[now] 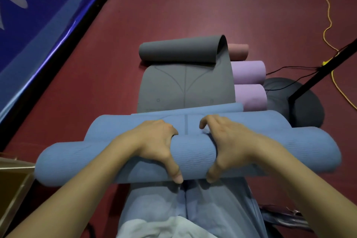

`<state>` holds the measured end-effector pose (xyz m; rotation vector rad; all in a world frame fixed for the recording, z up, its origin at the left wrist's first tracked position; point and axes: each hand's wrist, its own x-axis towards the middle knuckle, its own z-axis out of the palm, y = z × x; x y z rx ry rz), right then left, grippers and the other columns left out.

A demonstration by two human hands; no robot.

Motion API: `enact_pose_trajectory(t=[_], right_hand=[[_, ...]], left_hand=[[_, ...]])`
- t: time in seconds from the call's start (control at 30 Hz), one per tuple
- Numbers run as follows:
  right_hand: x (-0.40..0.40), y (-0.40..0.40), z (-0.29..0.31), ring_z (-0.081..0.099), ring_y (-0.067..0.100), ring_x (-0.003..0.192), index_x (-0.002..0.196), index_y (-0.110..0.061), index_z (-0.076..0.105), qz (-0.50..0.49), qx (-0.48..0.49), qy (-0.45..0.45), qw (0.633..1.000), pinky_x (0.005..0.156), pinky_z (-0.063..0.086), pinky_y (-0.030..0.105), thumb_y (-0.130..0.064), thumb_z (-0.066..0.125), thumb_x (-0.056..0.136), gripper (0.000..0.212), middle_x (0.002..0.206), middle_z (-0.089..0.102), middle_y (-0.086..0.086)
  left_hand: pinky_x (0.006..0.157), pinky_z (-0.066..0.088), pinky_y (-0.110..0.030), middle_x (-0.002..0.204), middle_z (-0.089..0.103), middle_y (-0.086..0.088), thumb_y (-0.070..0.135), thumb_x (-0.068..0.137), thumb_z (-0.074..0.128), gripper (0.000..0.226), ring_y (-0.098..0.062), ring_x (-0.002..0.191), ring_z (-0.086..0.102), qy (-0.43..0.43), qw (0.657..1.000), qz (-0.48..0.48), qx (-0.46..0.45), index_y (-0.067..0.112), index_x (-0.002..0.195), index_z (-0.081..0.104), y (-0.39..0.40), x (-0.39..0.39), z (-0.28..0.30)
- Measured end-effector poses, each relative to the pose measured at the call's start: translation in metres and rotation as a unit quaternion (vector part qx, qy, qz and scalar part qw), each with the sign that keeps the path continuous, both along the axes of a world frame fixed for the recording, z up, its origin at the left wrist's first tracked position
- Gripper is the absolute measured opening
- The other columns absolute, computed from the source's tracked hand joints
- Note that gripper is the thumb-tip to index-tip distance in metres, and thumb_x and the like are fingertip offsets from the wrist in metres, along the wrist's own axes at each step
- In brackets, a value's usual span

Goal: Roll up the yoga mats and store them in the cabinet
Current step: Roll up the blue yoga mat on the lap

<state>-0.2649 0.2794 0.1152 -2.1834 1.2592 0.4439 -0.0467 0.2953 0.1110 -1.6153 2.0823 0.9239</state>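
A single wide-angle view is taken from the head, pitched steeply forward and down. The hands (158, 141) (229, 141) on the blue yoga mat (193, 150) are seen close, at centre; the red floor (193, 6) is framed toward 12 o'clock, bent at the edges.

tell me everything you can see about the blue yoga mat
The blue yoga mat is mostly rolled into a thick tube lying crosswise in front of the person. Its outer face has a fine wavy texture and looks like soft foam. A short unrolled stretch with a thin printed centre line lies ahead of the roll, overlapping the grey mat. The left hand and right hand grip the roll near its middle, thumbs on the near side, fingers curled over the top.
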Motion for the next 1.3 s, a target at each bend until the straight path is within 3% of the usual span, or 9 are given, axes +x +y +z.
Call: enact_pose_trajectory(t=[0.13,0.23,0.33,0.53,0.7,0.93,1.0,1.13,1.3], right_hand=[[-0.004,0.009,-0.001,0.035,0.011,0.098,0.104,-0.034,0.035,0.015,-0.077,-0.032,0.996,0.081,0.039,0.029,-0.067,0.086,0.038,0.089,0.102,0.035,-0.017],[0.0,0.014,0.004,0.034,0.013,0.102,0.106,-0.029,0.042,0.022,-0.077,-0.025,0.996,0.086,0.041,0.031,-0.063,0.084,0.047,0.08,0.103,0.042,-0.015],[0.006,0.016,0.007,0.04,0.02,0.107,0.104,-0.024,0.048,0.042,-0.117,0.003,0.992,0.087,0.039,0.032,-0.055,0.075,0.063,0.057,0.106,0.051,-0.007],[0.009,0.014,-0.001,0.049,0.025,0.112,0.119,-0.023,0.043,0.062,-0.111,0.032,0.991,0.103,0.036,0.04,-0.082,0.069,0.057,0.089,0.121,0.05,-0.002],[0.006,0.015,-0.014,0.049,0.024,0.111,0.12,-0.022,0.041,0.066,-0.136,0.04,0.988,0.102,0.037,0.04,-0.081,0.077,0.048,0.1,0.122,0.049,-0.003],[0.007,-0.011,-0.014,0.057,0.018,0.097,0.107,-0.03,0.047,0.037,-0.082,0.001,0.996,0.085,0.043,0.038,-0.086,0.068,0.047,0.085,0.103,0.056,-0.012],[0.01,-0.021,-0.012,0.059,0.016,0.094,0.104,-0.033,0.05,0.024,-0.059,-0.01,0.998,0.081,0.047,0.037,-0.083,0.07,0.045,0.081,0.102,0.06,-0.012],[0.012,-0.035,-0.013,0.059,0.013,0.095,0.116,-0.04,0.041,0.003,-0.022,-0.058,0.998,0.082,0.05,0.041,-0.08,0.073,0.04,0.092,0.115,0.051,-0.021],[0.006,-0.024,-0.013,0.051,0.013,0.083,0.101,-0.034,0.037,0.004,-0.088,-0.117,0.989,0.071,0.043,0.037,-0.072,0.077,0.053,0.074,0.1,0.044,-0.013]], left_hand=[[0.076,0.057,-0.035,0.086,0.067,0.018,0.084,0.026,0.084,0.084,-0.006,0.08,0.063,0.021,0.999,0.0,-0.029,0.033,0.089,0.063,0.001,0.005,-0.006],[0.106,0.043,-0.03,0.142,0.045,0.026,0.084,0.028,0.083,0.095,-0.001,0.132,0.042,0.069,0.996,-0.026,-0.06,0.039,0.108,0.058,0.0,0.011,-0.012],[0.117,0.031,-0.034,0.158,0.02,0.028,0.076,0.029,0.089,0.098,0.001,0.145,0.018,0.108,0.993,-0.012,-0.053,0.042,0.115,0.056,-0.011,0.015,-0.012],[0.105,0.046,-0.037,0.129,0.056,0.028,0.067,0.035,0.094,0.082,0.001,0.123,0.053,0.221,0.974,0.032,-0.05,0.041,0.107,0.065,-0.028,0.024,-0.022],[0.083,0.054,-0.038,0.102,0.064,0.018,0.054,0.042,0.101,0.073,-0.009,0.093,0.062,0.237,0.969,0.027,-0.066,0.037,0.103,0.066,-0.025,0.02,-0.017],[0.067,0.044,-0.035,0.089,0.064,0.006,0.091,0.059,0.062,0.074,-0.022,0.081,0.061,-0.073,0.978,-0.127,-0.151,0.025,0.092,0.06,-0.017,-0.005,0.009],[0.07,0.045,-0.036,0.094,0.063,0.003,0.094,0.051,0.068,0.09,-0.023,0.081,0.06,-0.101,0.978,-0.116,-0.139,0.019,0.099,0.054,-0.008,-0.013,0.003],[0.087,0.049,-0.038,0.123,0.061,-0.004,0.092,0.042,0.075,0.154,-0.027,0.107,0.062,-0.112,0.98,-0.095,-0.131,0.005,0.156,0.019,-0.005,-0.012,-0.01],[0.07,0.043,-0.036,0.093,0.058,0.005,0.086,0.041,0.081,0.098,-0.021,0.083,0.058,-0.09,0.985,-0.088,-0.12,0.02,0.103,0.043,-0.016,-0.012,-0.006]])
